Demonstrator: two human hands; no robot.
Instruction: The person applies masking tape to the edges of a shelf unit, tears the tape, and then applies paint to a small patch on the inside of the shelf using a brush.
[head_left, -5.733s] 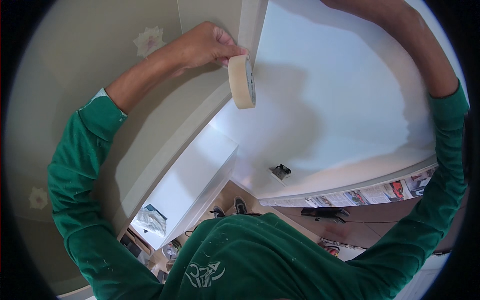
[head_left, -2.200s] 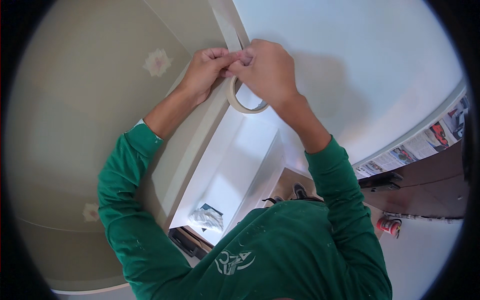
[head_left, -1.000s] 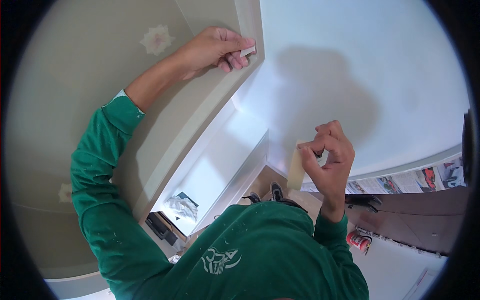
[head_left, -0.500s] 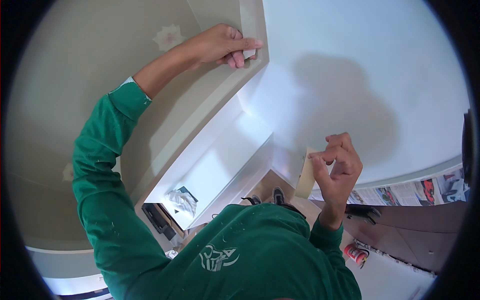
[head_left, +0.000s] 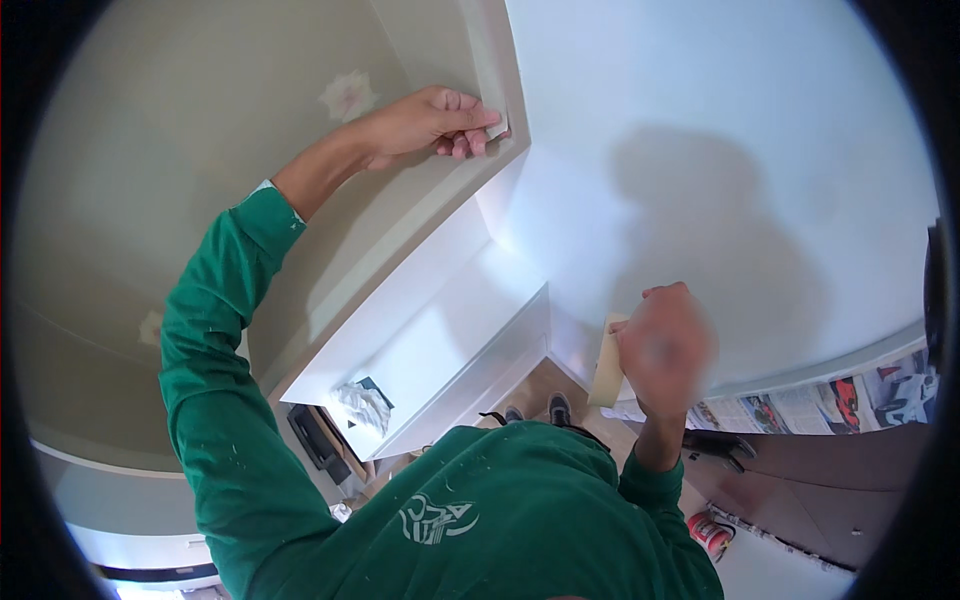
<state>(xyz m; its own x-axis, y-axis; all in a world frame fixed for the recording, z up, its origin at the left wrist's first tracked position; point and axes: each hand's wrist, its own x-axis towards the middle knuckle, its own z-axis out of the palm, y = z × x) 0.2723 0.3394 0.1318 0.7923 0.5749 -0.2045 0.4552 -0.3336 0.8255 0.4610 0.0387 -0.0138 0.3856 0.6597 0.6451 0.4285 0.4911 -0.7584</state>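
My left hand (head_left: 435,125) is raised to the corner of a grey-beige panel edge (head_left: 420,225), where it meets the pale wall (head_left: 780,120). Its fingers are closed on a small white piece (head_left: 497,127), pressed at the edge; most of it is hidden, and I cannot tell its kind. Lower down, my right hand (head_left: 665,350) is in front of the wall, apart from it as far as I can see. A pale beige strip (head_left: 607,365) hangs from its fingertips. The back of this hand is smeared, so its grip shows only in part.
A white ledge (head_left: 440,345) below carries a crumpled clear plastic bag (head_left: 362,407). Printed newspaper sheets (head_left: 800,410) line the lower edge of the wall. A red and white container (head_left: 710,535) stands at the lower right. My shoes (head_left: 558,405) show on the floor.
The view has shifted slightly. My left hand stays at the panel corner with the white piece. My right hand has turned and sits a little lower, still with the beige strip.
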